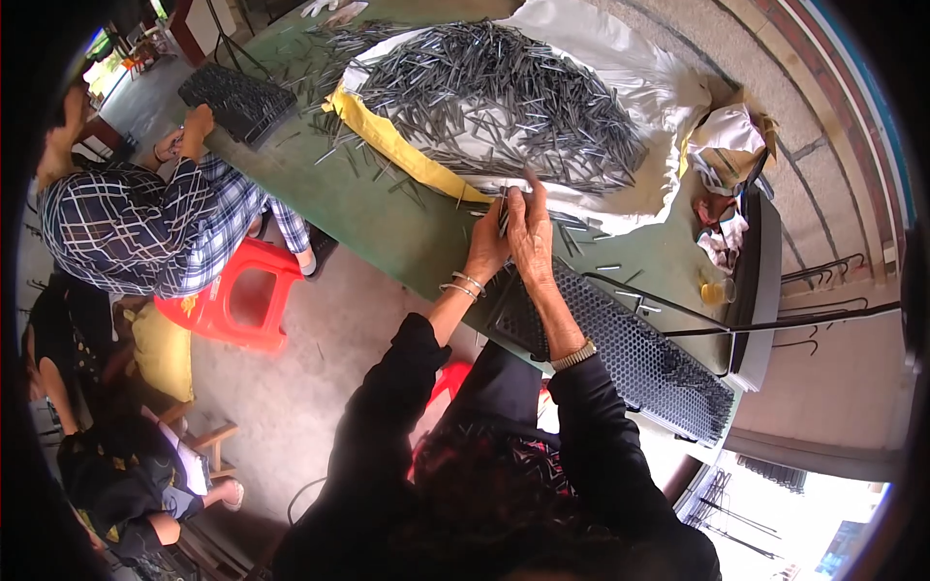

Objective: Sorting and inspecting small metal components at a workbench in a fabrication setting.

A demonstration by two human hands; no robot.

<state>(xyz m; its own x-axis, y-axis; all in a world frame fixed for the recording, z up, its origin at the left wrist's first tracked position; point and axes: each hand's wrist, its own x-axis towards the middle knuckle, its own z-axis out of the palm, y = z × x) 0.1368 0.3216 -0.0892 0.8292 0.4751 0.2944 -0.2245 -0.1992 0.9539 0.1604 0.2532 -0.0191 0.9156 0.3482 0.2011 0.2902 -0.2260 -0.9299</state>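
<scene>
My left hand [487, 241] and my right hand [532, 238] meet at the near edge of a white sack that lies spread open. My left fingers are curled round a few small dark rods [503, 215], whose ends show between the two hands. Against this bunch press the fingers of my right hand; the hands hide most of it. A large heap of the same thin rods [494, 77] covers the white sack [668, 145], which has a yellow border [402, 150]. Just below my hands, a black tray full of round holes [630, 353] rests at the table's near edge, with rods standing at its right end.
Loose rods lie on the green table [387, 213]. A glass of yellowish liquid [718, 291] stands right, near a black metal bar [765, 326]. At left, another person [136, 223] sits by a red stool [242, 295], hands at a second black tray [237, 104]. More people sit lower left.
</scene>
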